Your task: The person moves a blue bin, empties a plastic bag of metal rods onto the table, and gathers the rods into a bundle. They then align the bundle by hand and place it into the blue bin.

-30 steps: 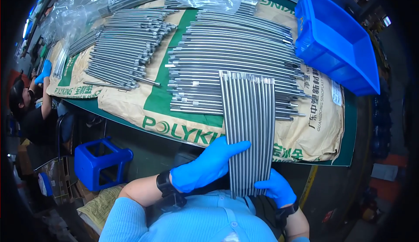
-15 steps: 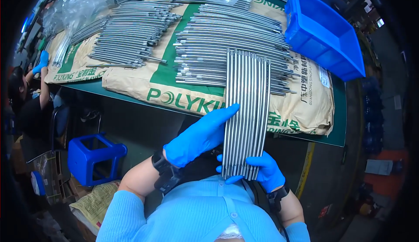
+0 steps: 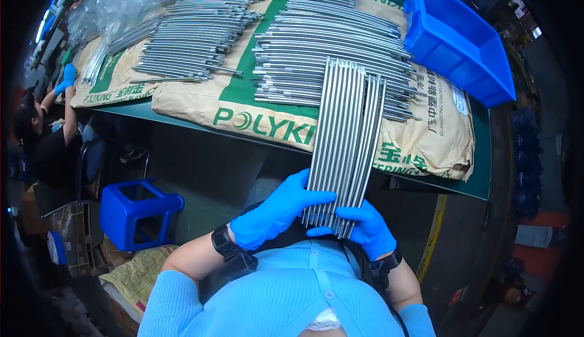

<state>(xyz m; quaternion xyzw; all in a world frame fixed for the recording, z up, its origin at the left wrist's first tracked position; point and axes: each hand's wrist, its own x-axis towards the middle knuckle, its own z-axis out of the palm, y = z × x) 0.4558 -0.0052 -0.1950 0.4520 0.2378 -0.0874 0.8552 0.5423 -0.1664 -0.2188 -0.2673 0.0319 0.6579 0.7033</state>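
Between my blue-gloved hands I hold a flat bundle of thin metal rods (image 3: 340, 136), tilted upright with its far end over the table's edge. My left hand (image 3: 277, 209) wraps the bundle's left side near its lower end, thumb across the front. On the lower right, my right hand (image 3: 365, 227) grips it with the thumb in front and fingers behind. A few rods at the right are fanned slightly apart from the others. Behind the bundle, a large row of similar metal rods (image 3: 328, 45) lies on paper sacks (image 3: 243, 115). A second pile of rods (image 3: 188, 39) lies to its left.
A blue plastic bin (image 3: 459, 42) stands at the table's right. Clear plastic bags (image 3: 115, 14) cover rods at the far left. Below the green table edge (image 3: 480, 182) is a blue stool (image 3: 140, 212) on the floor. Another person (image 3: 45, 118) with blue gloves sits at the far left.
My left hand has slid down the bundle to its lower end, and its thumb now crosses the front. The rods on the right have separated from the rest.
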